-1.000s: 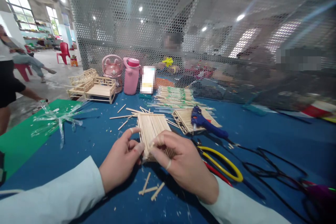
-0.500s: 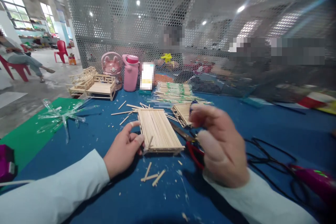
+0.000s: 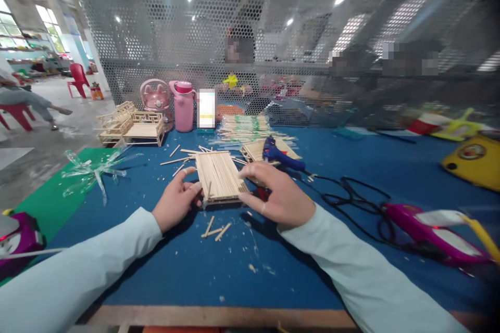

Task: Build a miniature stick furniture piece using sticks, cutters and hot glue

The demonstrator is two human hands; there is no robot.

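A small platform [image 3: 221,174] of pale wooden sticks laid side by side lies in front of me, with a short stick piece upright near its front left corner. My left hand [image 3: 176,200] closes on its left edge, thumb at the near corner and fingers curled along the side. At the right edge, the fingertips and thumb of my right hand [image 3: 278,191] bend around the platform and touch it. Scissors with red handles [image 3: 263,194] are mostly hidden behind that hand. Several short stick offcuts [image 3: 216,229] lie before the platform.
A blue glue gun [image 3: 279,153] rests on another stick piece [image 3: 253,150]; its black cable [image 3: 347,192] loops right. Behind are stick bundles [image 3: 246,127], a pink bottle [image 3: 183,106], a phone [image 3: 206,109] and stick-built furniture models [image 3: 142,130]. Plastic strips [image 3: 97,169] lie left.
My right hand has moved left and down from above the scissors to the platform's right edge. The glue gun now shows plainly on the rear stick piece. My view has shifted.
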